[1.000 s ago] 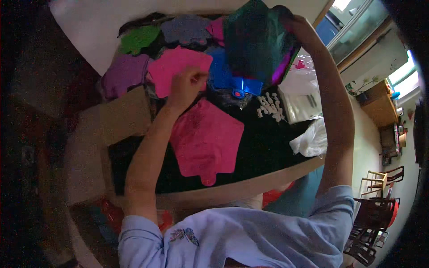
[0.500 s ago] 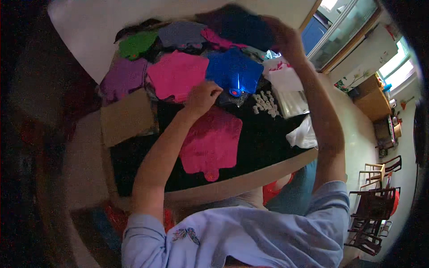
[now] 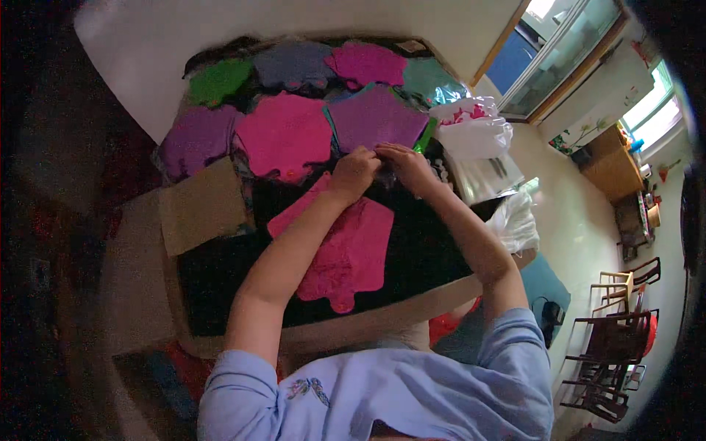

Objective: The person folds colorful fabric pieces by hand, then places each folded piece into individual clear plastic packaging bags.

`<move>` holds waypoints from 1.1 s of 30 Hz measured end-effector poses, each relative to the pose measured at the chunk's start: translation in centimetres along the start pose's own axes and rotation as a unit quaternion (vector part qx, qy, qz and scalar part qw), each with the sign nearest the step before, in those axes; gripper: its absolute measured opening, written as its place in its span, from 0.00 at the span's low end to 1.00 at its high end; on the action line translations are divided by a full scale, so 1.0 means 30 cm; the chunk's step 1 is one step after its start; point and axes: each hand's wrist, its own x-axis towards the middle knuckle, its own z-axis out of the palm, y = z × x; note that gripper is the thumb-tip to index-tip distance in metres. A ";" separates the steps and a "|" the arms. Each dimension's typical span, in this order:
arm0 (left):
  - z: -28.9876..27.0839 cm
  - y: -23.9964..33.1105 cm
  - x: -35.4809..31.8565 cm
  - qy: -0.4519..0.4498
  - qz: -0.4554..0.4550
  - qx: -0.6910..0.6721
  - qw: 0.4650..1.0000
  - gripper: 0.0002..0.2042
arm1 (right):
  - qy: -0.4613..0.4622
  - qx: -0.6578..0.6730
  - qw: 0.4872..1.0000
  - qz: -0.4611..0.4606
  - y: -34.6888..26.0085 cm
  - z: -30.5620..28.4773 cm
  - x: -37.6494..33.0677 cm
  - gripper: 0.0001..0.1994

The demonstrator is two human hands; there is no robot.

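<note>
Nearest on the dark-topped counter (image 3: 220,287), a flat pink piece (image 3: 360,246), angular in outline, with a short rounded tab pointing toward the near edge; lying partly beneath the left forearm. Farther right, a crumpled white bag (image 3: 515,224), soft and thin-walled; cannot tell what is in it. Across on the left, a plain brown cardboard piece (image 3: 202,206), tilted.

Past these, left hand (image 3: 356,175) and right hand (image 3: 406,165) side by side, fingers bent and fingertips brought together at the near edge of a purple piece (image 3: 379,117). Cannot tell exactly what is pinched there. Purple piece lying flat right of centre, matte and broad, with angled sides; teal showing along the left edge, bright green along the right.

Just beside the right hand, small white pieces (image 3: 441,170), partly hidden; then a clear plastic packet (image 3: 489,176), shiny, with pale contents. Level with the purple piece, a bright pink stack (image 3: 285,136) and, farther left, a violet stack (image 3: 195,140). Behind the packet, a white bag with red patterning (image 3: 474,125), contents hidden.

Farthest, in a row, green, grey-blue, magenta and teal pieces (image 3: 366,65).
</note>
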 end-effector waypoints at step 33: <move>0.089 -0.072 0.083 -0.184 -0.088 0.142 0.969 0.20 | 0.226 -0.110 0.968 -0.003 0.287 -0.459 0.440 0.15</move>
